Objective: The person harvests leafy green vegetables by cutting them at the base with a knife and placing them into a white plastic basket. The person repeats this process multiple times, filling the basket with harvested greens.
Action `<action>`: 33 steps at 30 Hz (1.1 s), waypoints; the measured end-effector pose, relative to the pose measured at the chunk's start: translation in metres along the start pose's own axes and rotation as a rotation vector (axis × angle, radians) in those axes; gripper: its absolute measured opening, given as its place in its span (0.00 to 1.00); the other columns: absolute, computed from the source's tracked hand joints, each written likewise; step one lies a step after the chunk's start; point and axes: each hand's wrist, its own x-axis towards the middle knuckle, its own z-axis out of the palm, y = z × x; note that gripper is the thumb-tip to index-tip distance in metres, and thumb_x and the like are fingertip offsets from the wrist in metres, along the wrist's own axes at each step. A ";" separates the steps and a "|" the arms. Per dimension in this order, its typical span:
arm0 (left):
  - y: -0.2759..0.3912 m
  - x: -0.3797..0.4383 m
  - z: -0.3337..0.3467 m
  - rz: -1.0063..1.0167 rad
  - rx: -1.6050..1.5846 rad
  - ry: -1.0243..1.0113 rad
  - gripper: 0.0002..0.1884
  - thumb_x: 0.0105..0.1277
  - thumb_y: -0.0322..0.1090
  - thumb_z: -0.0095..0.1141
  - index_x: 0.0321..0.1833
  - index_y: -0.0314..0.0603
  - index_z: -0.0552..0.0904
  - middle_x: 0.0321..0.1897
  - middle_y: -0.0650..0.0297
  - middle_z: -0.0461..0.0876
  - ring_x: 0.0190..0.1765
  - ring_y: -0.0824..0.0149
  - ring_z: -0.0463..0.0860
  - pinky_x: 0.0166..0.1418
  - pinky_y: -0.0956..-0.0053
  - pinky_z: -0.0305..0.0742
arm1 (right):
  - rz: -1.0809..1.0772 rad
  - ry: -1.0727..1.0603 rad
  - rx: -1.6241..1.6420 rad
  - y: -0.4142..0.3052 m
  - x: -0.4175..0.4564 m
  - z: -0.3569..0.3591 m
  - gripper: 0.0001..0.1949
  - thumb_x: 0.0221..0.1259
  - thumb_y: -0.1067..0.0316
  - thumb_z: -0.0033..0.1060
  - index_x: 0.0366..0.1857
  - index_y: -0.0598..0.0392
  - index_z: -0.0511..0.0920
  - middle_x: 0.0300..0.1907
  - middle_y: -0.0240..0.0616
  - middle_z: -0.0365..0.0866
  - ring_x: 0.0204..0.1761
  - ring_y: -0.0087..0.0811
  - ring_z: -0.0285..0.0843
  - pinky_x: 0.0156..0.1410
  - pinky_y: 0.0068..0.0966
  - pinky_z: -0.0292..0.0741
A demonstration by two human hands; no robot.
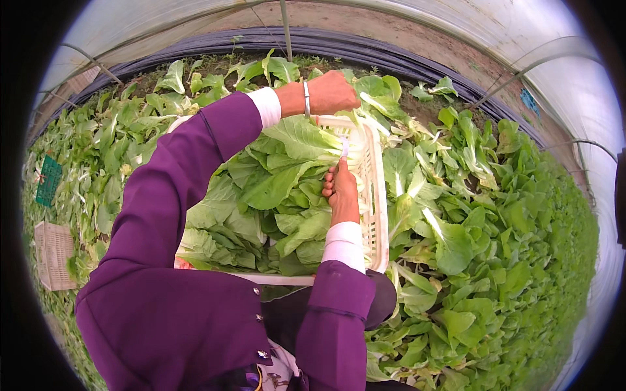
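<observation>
A white plastic crate sits before me, heaped with leafy green heads whose pale stems point right. My right hand is closed around a small knife, and its short pale blade points away from me over the stem end of a head in the crate. My left hand, with a metal bracelet at its wrist, is curled above the crate's far edge, close to some leaves. Its fingers face away, so I cannot tell what they hold.
Leafy greens grow thickly on the right. Cut leaves lie beside the crate. At left are another pale crate and a green crate. Dark rolled sheeting, a metal post and clear plastic film line the far side.
</observation>
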 end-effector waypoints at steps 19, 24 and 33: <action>0.111 -0.127 -0.008 -0.203 -0.187 -0.146 0.41 0.67 0.59 0.53 0.72 0.34 0.62 0.75 0.44 0.56 0.79 0.47 0.52 0.77 0.38 0.40 | -0.164 0.050 0.057 0.012 -0.007 0.007 0.22 0.74 0.41 0.41 0.34 0.52 0.68 0.19 0.29 0.64 0.15 0.22 0.57 0.18 0.21 0.54; 0.083 -0.138 0.000 -0.396 -0.519 0.081 0.36 0.70 0.58 0.50 0.71 0.36 0.66 0.74 0.48 0.61 0.78 0.52 0.57 0.78 0.40 0.40 | -0.138 0.084 -0.033 -0.002 -0.016 0.008 0.22 0.75 0.41 0.41 0.34 0.52 0.68 0.18 0.30 0.64 0.15 0.22 0.56 0.18 0.22 0.53; 0.036 -0.130 -0.052 -0.276 -0.457 0.071 0.26 0.52 0.25 0.51 0.57 0.47 0.77 0.56 0.59 0.79 0.70 0.60 0.69 0.75 0.51 0.51 | -0.108 0.082 -0.077 0.003 -0.009 0.006 0.22 0.74 0.43 0.41 0.34 0.53 0.69 0.18 0.31 0.65 0.14 0.23 0.56 0.18 0.23 0.53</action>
